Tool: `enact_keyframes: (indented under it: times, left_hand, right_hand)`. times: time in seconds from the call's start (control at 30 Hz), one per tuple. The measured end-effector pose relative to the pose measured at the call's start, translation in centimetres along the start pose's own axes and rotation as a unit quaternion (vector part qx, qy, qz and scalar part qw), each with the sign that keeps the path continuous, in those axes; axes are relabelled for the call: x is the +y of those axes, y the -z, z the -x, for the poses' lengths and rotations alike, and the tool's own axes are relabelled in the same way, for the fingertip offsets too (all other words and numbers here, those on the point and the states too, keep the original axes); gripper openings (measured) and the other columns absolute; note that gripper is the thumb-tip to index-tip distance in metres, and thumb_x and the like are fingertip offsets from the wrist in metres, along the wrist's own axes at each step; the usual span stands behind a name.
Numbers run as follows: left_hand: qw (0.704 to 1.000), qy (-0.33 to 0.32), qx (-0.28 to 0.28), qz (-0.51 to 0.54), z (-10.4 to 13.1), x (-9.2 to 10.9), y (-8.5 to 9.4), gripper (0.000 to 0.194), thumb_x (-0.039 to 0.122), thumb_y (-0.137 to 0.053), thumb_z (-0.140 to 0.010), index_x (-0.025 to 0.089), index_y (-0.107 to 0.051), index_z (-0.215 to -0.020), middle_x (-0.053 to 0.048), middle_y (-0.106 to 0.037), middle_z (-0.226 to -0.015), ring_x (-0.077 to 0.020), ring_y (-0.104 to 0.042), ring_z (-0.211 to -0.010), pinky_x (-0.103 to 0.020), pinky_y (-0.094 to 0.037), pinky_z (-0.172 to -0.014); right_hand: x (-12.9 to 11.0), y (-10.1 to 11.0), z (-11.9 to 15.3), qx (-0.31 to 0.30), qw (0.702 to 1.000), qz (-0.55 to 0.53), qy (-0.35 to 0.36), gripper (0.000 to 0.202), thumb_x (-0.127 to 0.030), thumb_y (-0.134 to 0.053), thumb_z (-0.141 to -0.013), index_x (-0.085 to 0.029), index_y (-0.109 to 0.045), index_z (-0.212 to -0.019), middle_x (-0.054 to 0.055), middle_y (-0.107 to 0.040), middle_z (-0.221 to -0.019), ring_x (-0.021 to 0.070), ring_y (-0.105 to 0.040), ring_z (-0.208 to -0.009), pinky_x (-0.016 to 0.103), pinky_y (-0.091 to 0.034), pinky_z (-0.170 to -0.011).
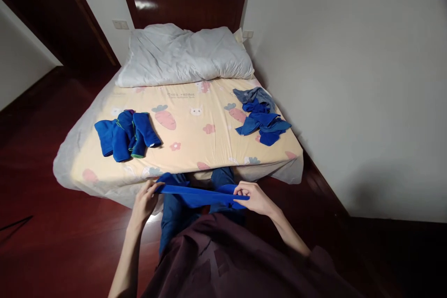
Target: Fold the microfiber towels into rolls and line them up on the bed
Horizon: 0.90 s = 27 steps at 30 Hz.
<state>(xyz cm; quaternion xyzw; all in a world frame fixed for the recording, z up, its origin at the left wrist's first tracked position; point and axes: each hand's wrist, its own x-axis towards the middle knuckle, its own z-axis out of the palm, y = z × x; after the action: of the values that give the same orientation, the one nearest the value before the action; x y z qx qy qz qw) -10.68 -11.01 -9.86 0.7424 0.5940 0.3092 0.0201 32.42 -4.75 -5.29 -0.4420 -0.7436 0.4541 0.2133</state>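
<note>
Stretched between my two hands is a blue cloth (pixel 199 195), held in front of my legs at the foot of the bed. My left hand (pixel 145 198) is closed on one end of it, and my right hand (pixel 253 197) pinches the other end. The cloth's upper edge is pulled nearly straight, while its lower part hangs loose. On the left of the bed lie several folded or rolled blue cloths (pixel 120 142), one with green edging. A loose, crumpled heap of blue and grey-blue cloths (pixel 261 118) sits on the right.
The bed (pixel 190 130) has a yellow sheet printed with carrots and flowers. A white quilt (pixel 188 56) lies bunched by the dark wooden headboard (pixel 188 2). A white wall (pixel 366 102) stands close on the right. Dark red floor (pixel 31 172) surrounds the bed's left side.
</note>
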Motion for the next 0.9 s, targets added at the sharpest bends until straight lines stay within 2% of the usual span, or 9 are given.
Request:
enact_keyframes:
  times: [0.1,0.2,0.3,0.4,0.53,0.63,0.7,0.8,0.9]
  left_hand:
    - [0.991,0.037,0.114,-0.067,2.0,-0.3,3.3,0.037,0.007,-0.048,-0.088,0.022,-0.071,-0.112,-0.006,-0.062,-0.097,-0.0196,-0.066,-0.084,-0.032,-0.057,-0.073]
    - [0.960,0.109,0.224,-0.127,3.9,-0.6,6.3,0.037,0.010,-0.051,-0.088,0.026,-0.074,-0.112,-0.007,-0.063,-0.102,-0.0232,-0.066,-0.084,-0.042,-0.060,-0.078]
    - [0.941,0.156,0.266,-0.141,4.8,-1.2,8.6,0.042,0.017,-0.052,-0.088,0.039,-0.072,-0.119,-0.004,-0.066,-0.104,-0.0284,-0.067,-0.089,-0.050,-0.059,-0.082]
    - [0.949,0.179,0.229,-0.125,4.6,-2.4,9.7,0.038,0.024,-0.053,-0.091,0.044,-0.071,-0.117,-0.001,-0.067,-0.103,-0.0289,-0.068,-0.094,-0.049,-0.059,-0.082]
    - [0.965,0.178,0.163,-0.107,3.6,-5.0,9.4,0.024,0.032,-0.053,-0.094,0.033,-0.075,-0.103,-0.002,-0.069,-0.103,-0.0233,-0.069,-0.093,-0.041,-0.059,-0.088]
    - [0.976,0.169,0.113,-0.082,3.0,-6.8,8.7,0.028,0.035,-0.049,-0.098,0.025,-0.076,-0.099,-0.006,-0.070,-0.101,-0.0202,-0.069,-0.090,-0.033,-0.057,-0.084]
    - [0.977,0.172,0.100,-0.076,2.3,-7.7,8.3,0.032,0.037,-0.046,-0.100,0.023,-0.074,-0.099,-0.007,-0.071,-0.102,-0.0201,-0.070,-0.092,-0.030,-0.055,-0.084]
    - [0.977,0.183,0.053,-0.095,-0.1,-8.6,7.9,0.034,0.041,-0.045,-0.100,0.021,-0.073,-0.098,-0.007,-0.074,-0.101,-0.0213,-0.070,-0.089,-0.029,-0.053,-0.080]
    - [0.976,0.180,-0.036,-0.117,-5.0,-9.5,8.3,0.031,0.043,-0.049,-0.098,0.023,-0.073,-0.097,-0.005,-0.077,-0.096,-0.0215,-0.071,-0.085,-0.027,-0.051,-0.074]
  right_hand:
    - [1.9,0.3,0.9,-0.011,0.999,0.008,-0.037,0.019,-0.037,-0.076,-0.084,-0.018,-0.073,-0.082,0.001,-0.062,-0.084,0.0080,-0.046,-0.059,0.022,-0.037,-0.054]
    - [3.5,0.3,1.8,-0.005,0.997,0.005,-0.078,0.023,-0.040,-0.078,-0.082,-0.017,-0.074,-0.079,0.001,-0.064,-0.079,0.0093,-0.048,-0.059,0.023,-0.039,-0.055]
    - [3.4,1.2,2.5,0.029,0.998,-0.011,-0.059,0.023,-0.042,-0.077,-0.084,-0.019,-0.078,-0.080,0.003,-0.070,-0.079,0.0157,-0.060,-0.069,0.027,-0.048,-0.064]
    - [2.4,3.5,2.6,0.056,0.998,-0.022,-0.014,0.025,-0.045,-0.073,-0.088,-0.021,-0.082,-0.084,0.006,-0.075,-0.082,0.0209,-0.068,-0.074,0.031,-0.055,-0.070]
    - [2.6,7.6,2.0,0.130,0.991,0.008,-0.014,0.027,-0.050,-0.074,-0.085,-0.025,-0.084,-0.092,0.007,-0.080,-0.090,0.0272,-0.076,-0.084,0.038,-0.062,-0.078]
    - [4.1,10.4,1.3,0.166,0.985,0.029,-0.020,0.033,-0.054,-0.075,-0.083,-0.026,-0.084,-0.096,0.009,-0.081,-0.097,0.0302,-0.077,-0.092,0.042,-0.064,-0.086]
    - [5.0,12.0,0.7,0.181,0.982,0.052,-0.012,0.033,-0.055,-0.073,-0.084,-0.027,-0.084,-0.096,0.009,-0.081,-0.098,0.0296,-0.077,-0.093,0.043,-0.064,-0.087]
    - [5.9,14.3,-1.3,0.226,0.968,0.112,0.011,0.035,-0.058,-0.069,-0.084,-0.028,-0.084,-0.092,0.008,-0.081,-0.092,0.0269,-0.075,-0.082,0.040,-0.063,-0.077]
    - [5.9,16.8,-5.0,0.284,0.934,0.215,0.020,0.042,-0.062,-0.068,-0.083,-0.024,-0.084,-0.090,0.007,-0.077,-0.077,0.0210,-0.067,-0.063,0.034,-0.055,-0.064]
